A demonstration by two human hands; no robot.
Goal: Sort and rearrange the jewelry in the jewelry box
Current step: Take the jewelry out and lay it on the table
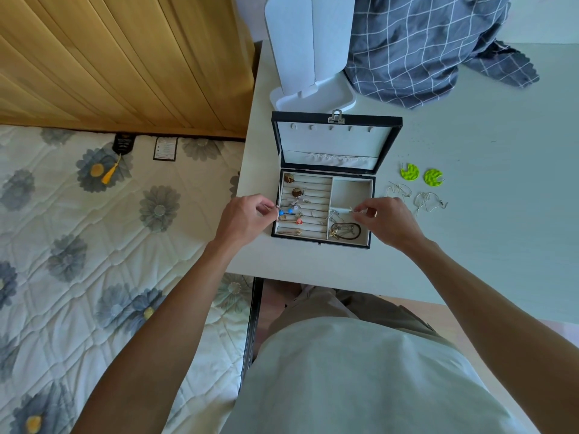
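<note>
A black jewelry box (322, 242) with a white lining stands open on the table, lid up. Its left half has ring rolls with brown, blue and orange pieces (289, 211). The lower right compartment holds a tangle of chains and a dark cord (344, 230). My left hand (244, 220) is at the box's left edge, fingertips pinched on a small piece next to the blue beads. My right hand (385, 220) is over the right compartments, thumb and finger pinched on a thin silver piece (351, 209).
Two lime-green earrings (421, 174) and two silver wire earrings (416, 197) lie on the table (501, 214) right of the box. A white stand (310, 57) and a grey checked cloth (423, 48) are behind it. A mattress (94, 245) lies to the left.
</note>
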